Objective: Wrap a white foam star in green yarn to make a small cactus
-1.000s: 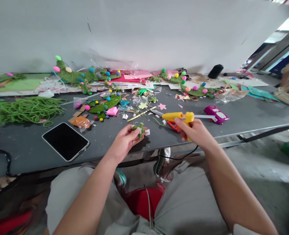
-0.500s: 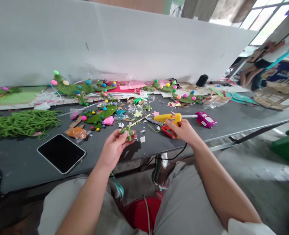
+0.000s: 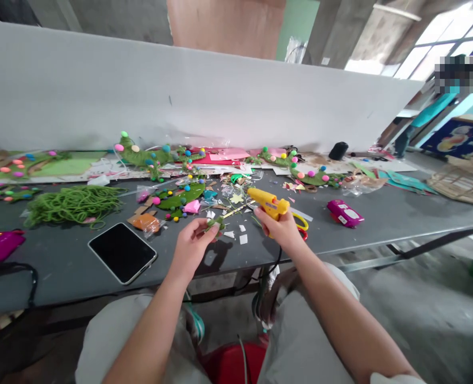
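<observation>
My left hand [image 3: 196, 240] pinches a small green yarn-wrapped piece [image 3: 216, 224] above the front of the grey table [image 3: 188, 266]. In my right hand [image 3: 280, 226] is a yellow hot glue gun [image 3: 269, 202], gripped by its handle with the nozzle pointing left and away from me. Its black cord hangs down over the table edge. Scissors with yellow and red handles [image 3: 301, 224] lie just behind and right of the right hand. White scraps [image 3: 243, 239] lie between the two hands.
A tablet [image 3: 122, 252] and a heap of green cord [image 3: 74, 204] lie on the left. Green shapes with coloured pompoms [image 3: 180, 198] are behind the hands. A purple device [image 3: 345, 213] sits at right. A white panel [image 3: 220, 101] stands along the back. A person [image 3: 432, 106] is far right.
The glue gun has come left, closer to the green piece, and now tilts with its nozzle forward-left. My left hand has turned the piece slightly. The view has shifted left and up.
</observation>
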`<state>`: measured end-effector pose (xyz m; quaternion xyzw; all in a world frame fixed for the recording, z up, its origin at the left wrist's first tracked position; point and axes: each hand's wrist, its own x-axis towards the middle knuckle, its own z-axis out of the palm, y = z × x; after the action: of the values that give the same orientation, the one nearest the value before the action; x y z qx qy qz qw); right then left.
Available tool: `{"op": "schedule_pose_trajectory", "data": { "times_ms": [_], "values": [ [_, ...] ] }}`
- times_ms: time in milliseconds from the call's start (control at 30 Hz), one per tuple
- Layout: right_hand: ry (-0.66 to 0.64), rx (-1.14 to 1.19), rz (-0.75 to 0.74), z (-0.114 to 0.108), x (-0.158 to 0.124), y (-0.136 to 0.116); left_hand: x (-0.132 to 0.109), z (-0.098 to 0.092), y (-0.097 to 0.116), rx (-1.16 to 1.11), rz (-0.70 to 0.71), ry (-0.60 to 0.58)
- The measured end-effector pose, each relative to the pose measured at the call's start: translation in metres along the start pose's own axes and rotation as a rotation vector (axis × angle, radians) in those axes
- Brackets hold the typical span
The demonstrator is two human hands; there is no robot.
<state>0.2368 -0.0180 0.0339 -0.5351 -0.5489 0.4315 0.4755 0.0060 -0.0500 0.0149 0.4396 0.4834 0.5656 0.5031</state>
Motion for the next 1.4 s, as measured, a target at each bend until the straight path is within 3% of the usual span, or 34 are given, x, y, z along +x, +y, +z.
{"op": "schedule_pose_trajectory", "data": {
  "times_ms": [133, 267, 767, 967, 1100, 1233, 1400],
  "values": [
    [-0.082, -0.019, 0.014, 0.027, 0.002, -0.002, 0.000, -0.008, 0.002, 0.011, 0.015, 0.034],
    [-0.089, -0.067, 0.007, 0.038, 0.009, -0.001, 0.001, -0.016, 0.001, 0.032, 0.029, 0.077],
    [-0.052, -0.132, -0.001, 0.015, 0.030, 0.001, 0.003, -0.002, -0.001, 0.019, 0.042, 0.061],
    [-0.069, -0.326, -0.027, -0.017, 0.037, 0.002, 0.004, -0.006, -0.002, 0.044, 0.054, 0.029],
    [-0.037, -0.431, -0.038, -0.045, 0.042, 0.008, 0.007, -0.023, 0.008, 0.119, 0.070, 0.009],
    [0.192, -0.488, -0.067, -0.075, 0.050, 0.019, 0.010, -0.051, 0.018, 0.251, 0.093, 0.043],
    [0.456, -0.606, -0.082, -0.127, 0.054, 0.012, 0.008, -0.076, 0.028, -0.074, 0.106, 0.157]
  ]
}}
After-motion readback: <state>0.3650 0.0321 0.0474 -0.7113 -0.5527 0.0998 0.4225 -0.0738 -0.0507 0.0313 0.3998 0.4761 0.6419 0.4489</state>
